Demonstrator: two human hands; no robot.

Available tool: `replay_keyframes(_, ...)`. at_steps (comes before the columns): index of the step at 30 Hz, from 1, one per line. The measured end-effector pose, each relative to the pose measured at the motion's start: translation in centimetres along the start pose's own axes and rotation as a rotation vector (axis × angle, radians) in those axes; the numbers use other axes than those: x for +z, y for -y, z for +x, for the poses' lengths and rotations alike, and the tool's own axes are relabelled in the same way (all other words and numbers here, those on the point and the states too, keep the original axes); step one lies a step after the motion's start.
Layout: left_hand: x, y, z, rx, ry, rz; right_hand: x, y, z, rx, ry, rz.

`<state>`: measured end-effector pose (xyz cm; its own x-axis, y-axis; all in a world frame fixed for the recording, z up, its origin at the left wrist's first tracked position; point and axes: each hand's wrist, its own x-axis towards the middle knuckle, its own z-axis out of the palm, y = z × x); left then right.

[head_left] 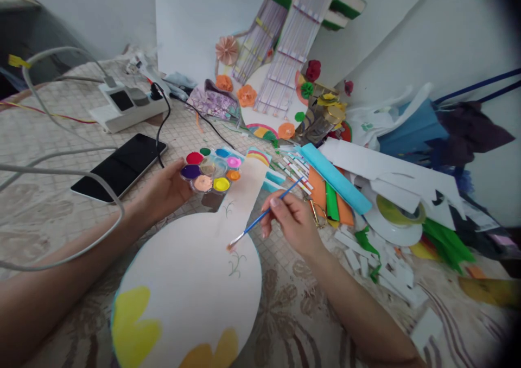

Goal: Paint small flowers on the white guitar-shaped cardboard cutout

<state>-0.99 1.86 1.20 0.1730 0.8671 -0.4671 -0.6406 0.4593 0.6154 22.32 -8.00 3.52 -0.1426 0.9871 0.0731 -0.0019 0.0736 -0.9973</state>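
My left hand point(165, 190) grips a round paint palette point(211, 170) with several colour wells, held just above a white guitar-shaped cutout point(191, 281). My right hand point(291, 221) pinches a thin blue paintbrush point(264, 216). Its bristle tip touches the cutout beside a small drawn plant sprig point(236, 264). Yellow and orange petal shapes are painted at the cutout's near edge point(134, 324).
A black phone point(120, 167) and a white power strip point(128, 105) with cables lie at the left. Paper strips, scissors point(315, 213), a tape roll point(401, 213) and scraps crowd the right. A decorated paper guitar point(280, 75) with paper flowers leans on the wall behind.
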Motion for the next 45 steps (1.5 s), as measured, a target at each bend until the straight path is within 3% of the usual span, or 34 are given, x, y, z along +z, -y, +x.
replay_keyframes(3,0.1,-0.1,0.0,0.003,-0.015,0.015,0.4,-0.3,-0.2,0.099,0.204,0.016)
replay_keyframes(4,0.1,-0.1,0.0,0.002,-0.013,0.021,0.3,-0.5,-0.1,0.090,0.186,-0.004)
replay_keyframes(8,0.1,-0.1,0.0,0.000,0.011,0.027,-0.3,-0.9,0.5,-0.041,-0.105,-0.080)
replay_keyframes(10,0.0,-0.1,0.0,0.005,0.026,0.030,-0.5,-1.0,0.6,-0.027,-0.076,-0.055)
replay_keyframes(14,0.0,0.0,0.0,0.019,0.024,0.014,-0.2,-1.0,0.3,0.046,0.149,-0.036)
replay_keyframes(19,-0.1,0.0,0.1,0.002,0.039,0.027,-0.1,-0.9,0.4,-0.034,-0.078,-0.081)
replay_keyframes(23,-0.4,0.1,0.2,0.016,0.036,0.030,0.0,-0.9,0.3,0.035,0.074,-0.043)
replay_keyframes(29,-0.5,0.1,0.3,0.025,0.045,0.039,-0.4,-0.3,0.4,-0.055,-0.098,-0.071)
replay_keyframes(34,-0.4,0.1,0.2,0.034,0.031,0.025,-0.1,-0.5,-0.3,0.108,0.232,0.000)
replay_keyframes(35,-0.4,0.1,0.2,0.028,0.031,0.025,-0.1,-0.8,-0.3,0.114,0.249,-0.009)
replay_keyframes(37,-0.3,0.1,0.1,0.014,0.033,0.022,-0.4,-1.1,0.1,0.071,0.140,-0.055)
replay_keyframes(40,-0.2,0.0,0.0,0.011,0.026,0.002,-1.0,-1.2,0.7,-0.025,-0.145,-0.088)
replay_keyframes(41,-0.2,0.0,0.0,0.013,0.022,0.000,-1.1,-1.1,0.8,-0.031,-0.174,-0.068)
replay_keyframes(43,-0.1,0.0,-0.1,0.018,0.024,0.011,-0.8,-0.9,0.6,0.021,-0.092,-0.013)
replay_keyframes(45,-0.2,0.0,0.0,0.025,0.041,0.035,-0.3,-0.7,0.1,0.122,0.097,0.002)
